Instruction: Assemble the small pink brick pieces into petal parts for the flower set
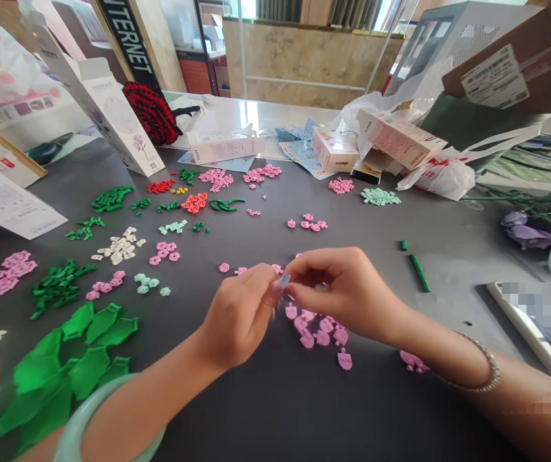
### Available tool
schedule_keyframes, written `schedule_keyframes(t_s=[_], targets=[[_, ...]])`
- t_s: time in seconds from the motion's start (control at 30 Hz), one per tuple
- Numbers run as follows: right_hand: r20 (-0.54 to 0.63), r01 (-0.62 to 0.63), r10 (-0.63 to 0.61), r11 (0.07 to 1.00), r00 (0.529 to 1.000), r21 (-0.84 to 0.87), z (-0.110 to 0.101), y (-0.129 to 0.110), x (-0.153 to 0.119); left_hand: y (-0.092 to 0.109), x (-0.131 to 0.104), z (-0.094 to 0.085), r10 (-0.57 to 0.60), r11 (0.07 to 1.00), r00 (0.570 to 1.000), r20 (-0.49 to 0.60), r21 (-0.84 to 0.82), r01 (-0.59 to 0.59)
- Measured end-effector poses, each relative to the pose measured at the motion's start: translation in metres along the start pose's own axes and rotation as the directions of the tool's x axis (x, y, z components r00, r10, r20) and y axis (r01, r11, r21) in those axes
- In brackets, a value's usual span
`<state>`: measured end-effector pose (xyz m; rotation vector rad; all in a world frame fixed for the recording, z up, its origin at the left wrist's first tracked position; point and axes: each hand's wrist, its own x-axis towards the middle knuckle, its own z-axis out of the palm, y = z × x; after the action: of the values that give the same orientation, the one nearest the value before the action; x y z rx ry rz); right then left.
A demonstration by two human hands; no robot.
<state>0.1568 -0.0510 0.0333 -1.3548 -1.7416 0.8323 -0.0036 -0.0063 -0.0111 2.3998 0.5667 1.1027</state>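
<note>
A person's left hand [241,317] and right hand [347,292] work with curled fingers brought together above a dark table [314,417]; what they pinch, if anything, cannot be told. Pink pieces [323,338] lie just below the right hand, large green leaves [39,366] left of the left.

On a clock face centred on the view, a tall white box [124,125] and a red-and-black item [146,112] sit at ten, an "INTERNET" sign [128,38] behind them. A white box [227,149] lies at eleven, a brown carton [545,51] tilts at two, purple flowers [526,236] lie at three.
</note>
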Motion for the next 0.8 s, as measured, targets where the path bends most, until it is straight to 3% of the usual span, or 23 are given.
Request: schedule_keyframes(t_s=[0.13, 0.27, 0.37, 0.53, 0.8], targets=[[-0.113, 0.234, -0.261, 0.95, 0.959, -0.205, 0.0002, -0.0017, -0.002, 0.0006, 0.001, -0.0027, 0.018, 1.0, 1.0, -0.02, 0.022, -0.018], [-0.143, 0.35, -0.417, 0.872, 0.898, -0.343, -0.0003, -0.0009, -0.0035, 0.0007, 0.0024, -0.0054, 0.06, 0.994, 0.998, 0.02, 0.093, -0.062], [-0.146, 0.4, -0.485, 0.829, 0.862, -0.391, 0.0, 0.0008, -0.0049, -0.0003, 0.0039, -0.0067, 0.138, 0.979, 0.99, 0.038, 0.145, -0.142], [-0.11, 0.507, -0.576, 0.782, 0.81, -0.363, 0.001, 0.0038, -0.0076, -0.0012, 0.0046, -0.0072, 0.311, 0.927, 0.947, -0.075, 0.242, -0.285], [-0.064, 0.564, -0.625, 0.739, 0.778, -0.368, -0.0021, 0.0037, -0.0076, -0.0044, 0.0033, -0.0071, 0.349, 0.909, 0.937, -0.03, 0.255, -0.33]])
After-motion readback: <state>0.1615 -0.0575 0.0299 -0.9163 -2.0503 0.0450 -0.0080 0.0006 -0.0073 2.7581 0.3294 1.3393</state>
